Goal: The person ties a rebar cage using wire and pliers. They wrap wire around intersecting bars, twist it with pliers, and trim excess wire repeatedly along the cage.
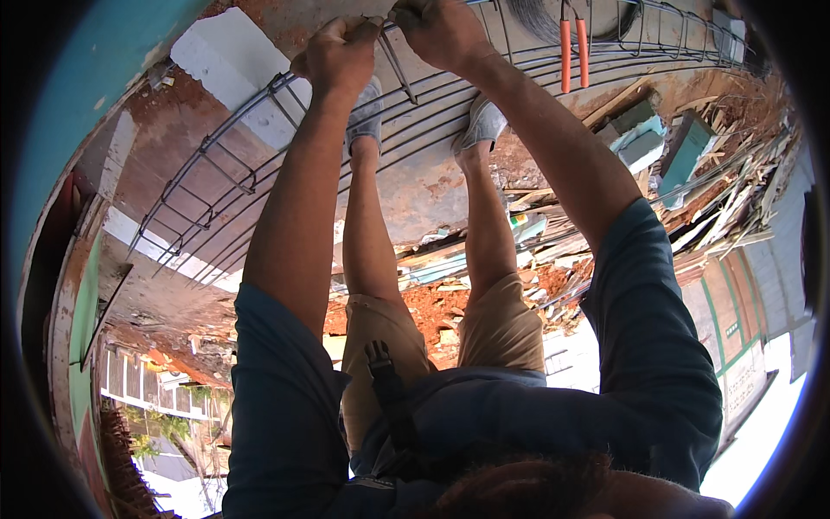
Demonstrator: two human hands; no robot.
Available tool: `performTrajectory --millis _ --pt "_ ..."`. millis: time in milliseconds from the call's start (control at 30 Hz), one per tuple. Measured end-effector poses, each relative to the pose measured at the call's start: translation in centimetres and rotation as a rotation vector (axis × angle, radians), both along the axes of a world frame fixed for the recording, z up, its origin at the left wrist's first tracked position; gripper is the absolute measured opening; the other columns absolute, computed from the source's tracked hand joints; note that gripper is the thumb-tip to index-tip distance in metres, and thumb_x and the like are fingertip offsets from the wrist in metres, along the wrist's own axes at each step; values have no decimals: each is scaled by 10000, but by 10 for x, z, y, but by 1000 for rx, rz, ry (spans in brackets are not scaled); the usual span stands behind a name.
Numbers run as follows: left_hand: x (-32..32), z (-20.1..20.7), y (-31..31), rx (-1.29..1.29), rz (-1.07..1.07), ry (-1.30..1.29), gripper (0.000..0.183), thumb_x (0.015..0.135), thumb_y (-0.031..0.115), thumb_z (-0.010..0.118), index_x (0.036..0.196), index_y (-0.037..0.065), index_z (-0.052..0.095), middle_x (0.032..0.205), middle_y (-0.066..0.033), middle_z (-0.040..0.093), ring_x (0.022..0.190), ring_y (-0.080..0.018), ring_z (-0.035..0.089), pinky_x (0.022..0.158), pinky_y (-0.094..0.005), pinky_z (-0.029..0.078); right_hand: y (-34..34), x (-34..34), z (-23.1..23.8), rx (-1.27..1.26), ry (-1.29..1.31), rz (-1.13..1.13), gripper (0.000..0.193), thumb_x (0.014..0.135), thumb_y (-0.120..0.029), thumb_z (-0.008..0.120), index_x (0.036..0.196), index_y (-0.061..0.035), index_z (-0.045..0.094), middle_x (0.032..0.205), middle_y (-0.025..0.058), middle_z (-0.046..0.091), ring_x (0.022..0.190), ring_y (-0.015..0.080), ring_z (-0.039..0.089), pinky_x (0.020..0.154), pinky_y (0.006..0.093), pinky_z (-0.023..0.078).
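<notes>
A long steel rebar cage [205, 147], made of parallel bars with square stirrups tied along it, runs across the upper part of the view. My left hand [344, 54] is closed at the cage's far bar, fingers pinched beside a stirrup [399, 67]. Close to it on the right, my right hand [443, 36] is also closed, its fingertips near the same bar at the top edge. What either pinch holds is too small to make out. Orange-handled pliers [574, 54] rest across the bars to the right of my right hand.
A coil of thin wire [538, 19] lies beyond the cage. A white-grey slab [229, 56] is at the upper left, near a teal wall [91, 86]. Scrap wood [735, 195] and broken blocks [638, 138] are piled at the right. My feet stand beside the bars.
</notes>
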State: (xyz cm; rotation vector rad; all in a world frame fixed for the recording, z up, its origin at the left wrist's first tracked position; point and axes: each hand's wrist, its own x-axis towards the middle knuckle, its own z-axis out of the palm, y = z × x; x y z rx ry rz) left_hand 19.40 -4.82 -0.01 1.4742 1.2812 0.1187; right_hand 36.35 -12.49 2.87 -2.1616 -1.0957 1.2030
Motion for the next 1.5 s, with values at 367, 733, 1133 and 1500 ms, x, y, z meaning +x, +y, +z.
performTrajectory --millis 367,733,1133,1500 --pt "-6 -6 -1 22 -91 -109 365 962 326 849 1054 -25 807 890 -78 795 810 -126 686 806 -304 539 73 25 -2 -444 -251 529 312 938 -274 775 1179 -78 807 1209 195 794 1207 398 733 1087 618 509" --pt "5 5 -4 66 -62 6 358 894 318 821 939 -35 784 799 -89 761 740 -175 665 773 -350 535 -5 7 -23 -27 -210 283 327 1078 -330 562 1168 -108 785 1342 164 708 1293 367 614 1129 564 437" --pt "3 6 -1 90 -111 67 364 890 336 830 994 -12 812 840 -95 787 820 -179 695 815 -368 534 -28 -24 2 229 -563 151 258 977 -272 686 1131 -98 797 1131 137 774 1156 347 700 1068 519 491" --pt "-4 4 -8 200 -148 18 286 932 277 834 1057 20 821 936 -88 812 852 -160 710 882 -341 531 -69 -41 -52 375 -287 25 178 1036 -78 628 1145 -68 769 992 68 734 835 220 714 752 309 550"
